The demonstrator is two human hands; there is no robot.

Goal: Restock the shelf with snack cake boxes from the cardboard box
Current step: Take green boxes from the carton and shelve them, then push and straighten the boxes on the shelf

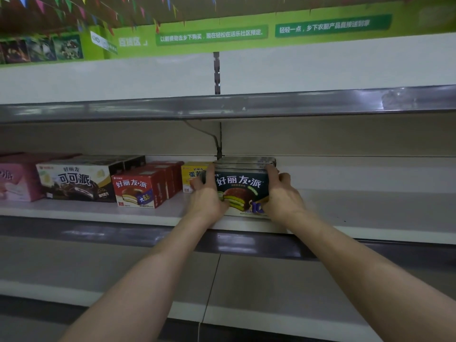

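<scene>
A dark teal snack cake box (240,185) with a green-filled cake picture stands upright on the white middle shelf (357,213), with more boxes of the same kind lined up behind it. My left hand (206,197) grips its left side. My right hand (281,193) grips its right side, fingers curled over the top corner. The box's lower corners are hidden by my hands. The cardboard box is not in view.
Left of my hands the shelf holds a yellow box (193,176), red boxes (138,191), a black-and-white cocoa pie box (76,183) and a pink box (14,183). The upper shelf rail (222,107) overhangs. A lower shelf (246,317) juts out below my arms.
</scene>
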